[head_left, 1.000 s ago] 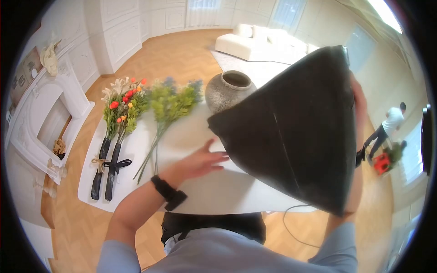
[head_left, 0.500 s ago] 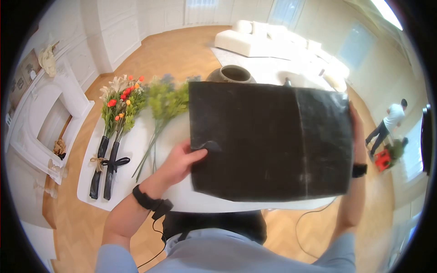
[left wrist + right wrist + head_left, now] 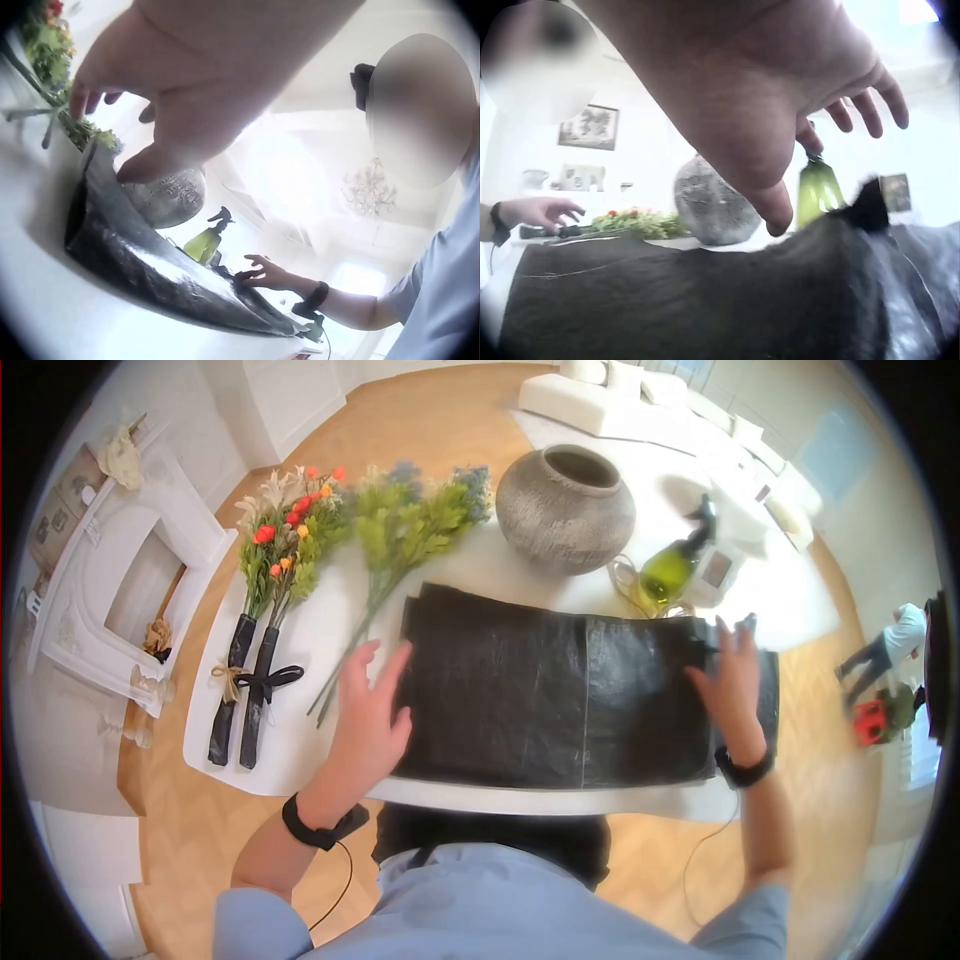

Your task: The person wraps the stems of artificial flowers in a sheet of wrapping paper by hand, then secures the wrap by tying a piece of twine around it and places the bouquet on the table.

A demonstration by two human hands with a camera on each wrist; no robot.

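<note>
A person in a light blue top stands at a white table (image 3: 215,712), with a broad black sheet (image 3: 500,700) lying across the near part of it. The sheet looks glossy and slightly wrinkled, with a pale crease running from its far edge to its near edge and uneven, overlapping edges at the right. The left hand (image 3: 368,730) is released, its fingers spread at the sheet's left edge; whether the fingertips touch the sheet is hard to tell. The right hand (image 3: 732,695) is also released, its fingers apart over the right end of the sheet; contact there is unclear too. Each wrist wears a black band. Beyond the sheet stands a round, rough grey vase (image 3: 565,520) with a dark opening, and to its right a green spray bottle (image 3: 668,575) with a black top. On the left side of the table, two bouquets with white, red and orange flowers lie side by side, their stems in black wrapping (image 3: 228,700); one wrap has a black bow (image 3: 266,682), the other a tan bow (image 3: 229,680). Between these bouquets and the sheet lie loose leafy stems (image 3: 405,530) with bluish blooms.
</note>
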